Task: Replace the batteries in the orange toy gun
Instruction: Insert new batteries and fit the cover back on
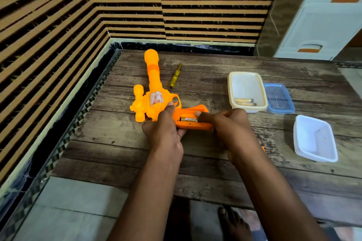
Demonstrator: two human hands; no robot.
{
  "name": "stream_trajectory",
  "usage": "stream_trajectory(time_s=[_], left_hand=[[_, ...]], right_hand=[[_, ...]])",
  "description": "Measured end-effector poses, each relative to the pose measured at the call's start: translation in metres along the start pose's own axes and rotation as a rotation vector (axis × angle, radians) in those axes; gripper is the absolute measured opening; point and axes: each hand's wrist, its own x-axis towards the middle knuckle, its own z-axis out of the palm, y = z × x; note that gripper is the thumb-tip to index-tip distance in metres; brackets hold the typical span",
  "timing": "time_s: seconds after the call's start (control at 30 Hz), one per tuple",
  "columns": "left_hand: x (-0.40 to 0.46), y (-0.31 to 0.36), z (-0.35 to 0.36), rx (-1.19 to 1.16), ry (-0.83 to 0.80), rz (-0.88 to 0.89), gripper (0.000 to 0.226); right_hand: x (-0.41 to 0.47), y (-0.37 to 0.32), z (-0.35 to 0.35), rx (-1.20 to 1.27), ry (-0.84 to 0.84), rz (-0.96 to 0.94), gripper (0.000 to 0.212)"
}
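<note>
- Table (205, 162) of dark wooden planks bears everything, set against a striped wall.
- Orange toy gun (154, 92) lies on its left half, barrel pointing away, grip compartment open toward the person.
- Left hand (162, 129) clasps the gun's body, thumb on top.
- Right hand (233, 125) holds the grip, one finger pressing a battery (189, 119) in the compartment.
- Cream tub (247, 92) holds two more batteries (244, 101); blue lid (279, 98) touches it.
- White tub (314, 139) sits nearer.
- Yellow screwdriver (175, 77) lies just right of the barrel.
</note>
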Motion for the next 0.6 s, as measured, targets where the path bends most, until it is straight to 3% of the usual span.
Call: stream_trajectory(time_s=[0.13,0.23,0.43,0.6], left_hand=[[0.002,0.001,-0.002,0.01,-0.01,0.016,0.041],[0.002,0.002,-0.003,0.003,-0.009,0.013,0.039],[0.001,0.002,-0.002,0.014,-0.003,0.005,0.033],[0.002,0.0,-0.002,0.011,-0.009,0.018,0.037]], right_hand=[[-0.004,-0.008,-0.019,0.39,-0.112,0.137,0.019],[-0.002,-0.008,-0.03,0.562,-0.2,0.19,0.031],[-0.008,-0.008,-0.032,0.437,-0.264,-0.119,0.026],[-0.011,-0.004,-0.026,0.354,-0.204,-0.409,0.018]])
